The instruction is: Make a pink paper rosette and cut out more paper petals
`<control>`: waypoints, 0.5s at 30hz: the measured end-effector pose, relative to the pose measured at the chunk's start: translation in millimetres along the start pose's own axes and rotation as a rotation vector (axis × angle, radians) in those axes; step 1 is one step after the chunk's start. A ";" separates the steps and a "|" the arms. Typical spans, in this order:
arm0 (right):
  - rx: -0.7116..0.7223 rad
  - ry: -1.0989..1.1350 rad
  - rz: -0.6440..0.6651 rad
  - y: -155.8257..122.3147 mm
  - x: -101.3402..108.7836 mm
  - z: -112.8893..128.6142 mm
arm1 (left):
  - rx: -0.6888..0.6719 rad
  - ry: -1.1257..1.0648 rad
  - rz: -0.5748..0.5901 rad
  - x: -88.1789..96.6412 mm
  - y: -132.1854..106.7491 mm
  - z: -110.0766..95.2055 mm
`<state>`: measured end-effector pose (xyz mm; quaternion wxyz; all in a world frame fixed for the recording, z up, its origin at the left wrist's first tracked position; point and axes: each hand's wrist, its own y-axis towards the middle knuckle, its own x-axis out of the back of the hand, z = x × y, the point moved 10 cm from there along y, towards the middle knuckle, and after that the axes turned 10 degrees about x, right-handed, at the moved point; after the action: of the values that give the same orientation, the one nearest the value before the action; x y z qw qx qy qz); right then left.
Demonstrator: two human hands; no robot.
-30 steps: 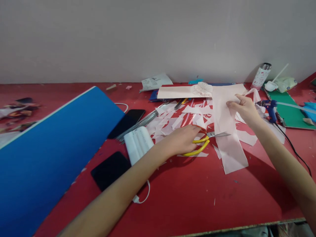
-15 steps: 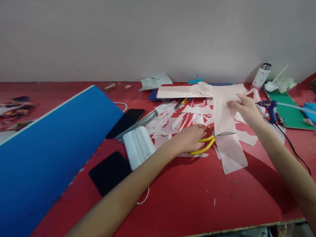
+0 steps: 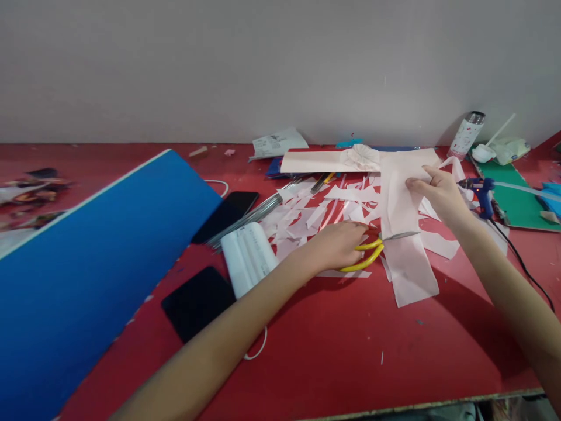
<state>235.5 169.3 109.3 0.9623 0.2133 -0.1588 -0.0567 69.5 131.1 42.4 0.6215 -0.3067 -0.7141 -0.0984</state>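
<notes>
My left hand (image 3: 344, 245) is closed around the yellow handles of a pair of scissors (image 3: 366, 263). Their blades reach to the right across a pale pink strip of paper (image 3: 397, 202), roughly at the point where its lower part (image 3: 412, 275) hangs toward the table. Above the blades, my right hand (image 3: 438, 190) pinches the strip's right side between thumb and fingers. Behind the strip lies a long cream piece (image 3: 315, 162) with a pleated paper rosette (image 3: 362, 156) on it. Pink paper scraps (image 3: 302, 219) are scattered beside the scissors.
A large blue board (image 3: 109, 263) leans across the left. Near it lie a phone (image 3: 228, 213), a dark tablet-like slab (image 3: 197, 301) and a white packet (image 3: 248, 257). To the right are a blue glue gun (image 3: 482, 193) with its cord, a green board (image 3: 519, 202) and a flask (image 3: 467, 135).
The view has shifted slightly. Both hands keep their holds on the scissors and the paper strip, with hardly any other visible movement.
</notes>
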 end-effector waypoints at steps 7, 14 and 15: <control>0.017 -0.008 -0.021 -1.6 1.6 7.5 | 0.022 -0.065 -0.109 -4.3 3.0 0.3; 0.022 0.054 0.022 -0.8 -3.8 9.2 | 0.047 0.041 -0.082 -4.7 3.7 0.4; 0.018 0.069 0.025 -0.2 -4.1 8.1 | 0.047 0.071 -0.067 -5.0 3.4 0.1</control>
<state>229.0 166.7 115.0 0.9659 0.2219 -0.1287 -0.0359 71.6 132.3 36.8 0.6498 -0.2641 -0.7037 -0.1131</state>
